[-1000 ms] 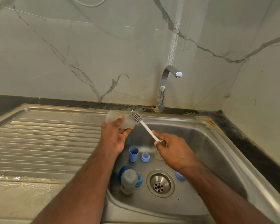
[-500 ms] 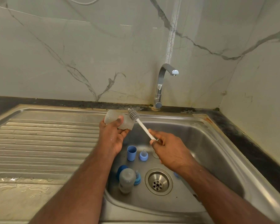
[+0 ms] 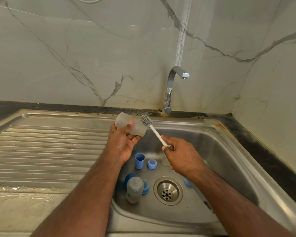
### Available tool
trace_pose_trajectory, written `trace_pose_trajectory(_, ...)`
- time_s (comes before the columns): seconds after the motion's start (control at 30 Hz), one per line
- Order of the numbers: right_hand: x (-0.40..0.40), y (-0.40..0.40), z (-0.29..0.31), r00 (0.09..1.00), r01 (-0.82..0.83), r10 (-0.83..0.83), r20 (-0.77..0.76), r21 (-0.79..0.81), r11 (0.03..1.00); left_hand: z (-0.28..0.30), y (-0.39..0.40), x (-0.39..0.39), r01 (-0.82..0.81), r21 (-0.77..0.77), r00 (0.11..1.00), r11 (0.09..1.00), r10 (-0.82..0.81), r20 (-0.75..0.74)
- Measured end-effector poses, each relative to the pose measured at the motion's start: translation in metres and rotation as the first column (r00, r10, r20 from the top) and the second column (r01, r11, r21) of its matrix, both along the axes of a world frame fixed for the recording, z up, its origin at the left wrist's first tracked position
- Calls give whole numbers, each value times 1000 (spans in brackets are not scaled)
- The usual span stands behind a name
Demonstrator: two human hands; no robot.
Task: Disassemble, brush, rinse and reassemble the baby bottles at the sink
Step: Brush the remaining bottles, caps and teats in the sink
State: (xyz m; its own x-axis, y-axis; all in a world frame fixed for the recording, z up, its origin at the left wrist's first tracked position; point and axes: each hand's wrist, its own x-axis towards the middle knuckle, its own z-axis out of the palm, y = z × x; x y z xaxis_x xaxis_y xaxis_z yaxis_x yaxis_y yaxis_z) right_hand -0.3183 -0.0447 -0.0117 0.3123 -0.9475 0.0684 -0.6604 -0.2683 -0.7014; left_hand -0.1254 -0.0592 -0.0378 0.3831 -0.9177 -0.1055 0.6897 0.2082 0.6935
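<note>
— Where's the bottle being cleaned?

— The frosted clear plastic baby bottle body [image 3: 128,126] lies on its side in the left hand [image 3: 122,143], above the back left corner of the stainless steel sink basin [image 3: 229,151]. The thumb curls over it, the fingers under it, so that grip is closed around the bottle. Its open mouth points right.

— And the brush?

— The white-handled bottle brush with a grey ribbed head [image 3: 153,130] is pinched at the handle's lower end by the right hand [image 3: 179,156]. Its head sits just at the bottle's mouth, outside it.

— What's down in the basin?

— A blue plastic cap [image 3: 139,160] stands upright beside a blue collar with a clear teat [image 3: 152,163]. Nearer, a second cloudy grey bottle [image 3: 134,189] lies on its side, with blue parts just behind and beside it. The round metal drain [image 3: 167,191] is to its right, and another blue piece [image 3: 187,183] peeks out by the right forearm.

— Around the sink?

— A ribbed steel draining board [image 3: 50,151] on the left, wet at its near edge, a curved chrome tap [image 3: 171,88] behind, and a veined marble wall [image 3: 92,57].
</note>
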Motion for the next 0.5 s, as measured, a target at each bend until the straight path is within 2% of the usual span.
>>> trace_pose_trajectory(0.27,-2,6,-1,988,-54,40,148,96,994,2,-1,5,45,-16,987,999,-47,-153)
trace_pose_trajectory(0.5,1,12,0,988,-73,61,143,84,994,3,-1,3,12,45,1000,999,-14,23)
